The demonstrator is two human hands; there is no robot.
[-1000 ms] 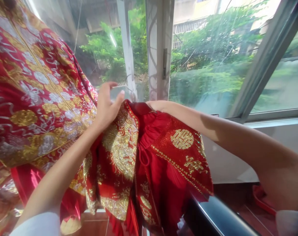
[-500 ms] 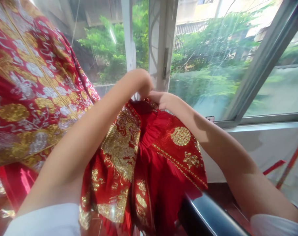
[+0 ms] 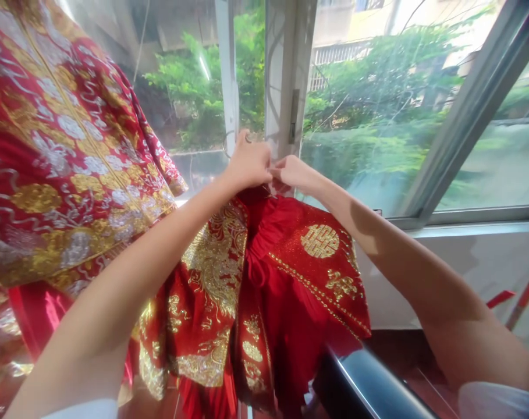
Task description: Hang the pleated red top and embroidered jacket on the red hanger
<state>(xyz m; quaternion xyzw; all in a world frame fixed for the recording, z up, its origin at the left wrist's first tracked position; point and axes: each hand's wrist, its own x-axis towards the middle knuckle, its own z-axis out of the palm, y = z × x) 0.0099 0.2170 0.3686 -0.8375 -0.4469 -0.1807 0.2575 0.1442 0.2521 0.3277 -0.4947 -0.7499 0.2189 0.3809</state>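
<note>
The left grip [image 3: 247, 164] is curled nearly shut at the collar of the red brocade garment [image 3: 293, 291], its hold hidden; the right grip [image 3: 291, 173] pinches the collar edge. Held there, the panels fall free. A wire hanger hook [image 3: 226, 145] sits just beside the left grip; an embroidered robe [image 3: 67, 174] hangs left, before the far window frame [image 3: 288, 75]
</note>
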